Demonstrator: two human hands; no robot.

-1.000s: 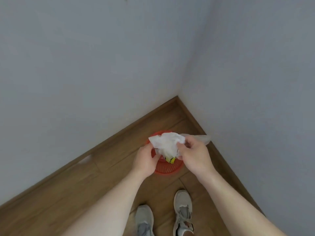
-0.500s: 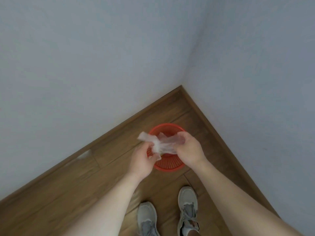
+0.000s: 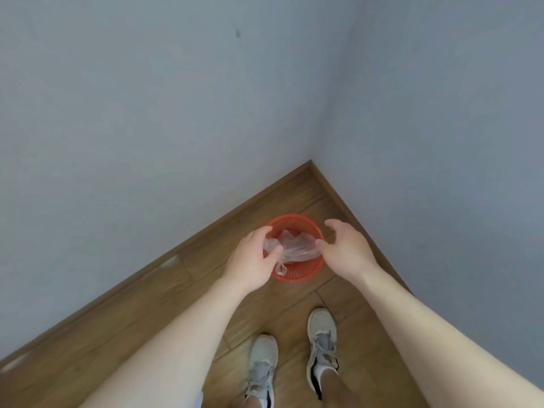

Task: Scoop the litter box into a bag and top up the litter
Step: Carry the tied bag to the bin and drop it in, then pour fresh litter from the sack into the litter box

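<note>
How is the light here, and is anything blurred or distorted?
Head view: soft, even light, faint shadows; pale glare patch on the wooden floor near the wall; plastic bag above the red basket slightly blurred; wide lens stretches the forearms.

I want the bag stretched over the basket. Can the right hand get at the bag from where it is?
Probably yes. The right hand hangs open beside the plastic bag, thumb almost at its edge, nothing between them; the left hand grips the other side above the red basket.
</note>
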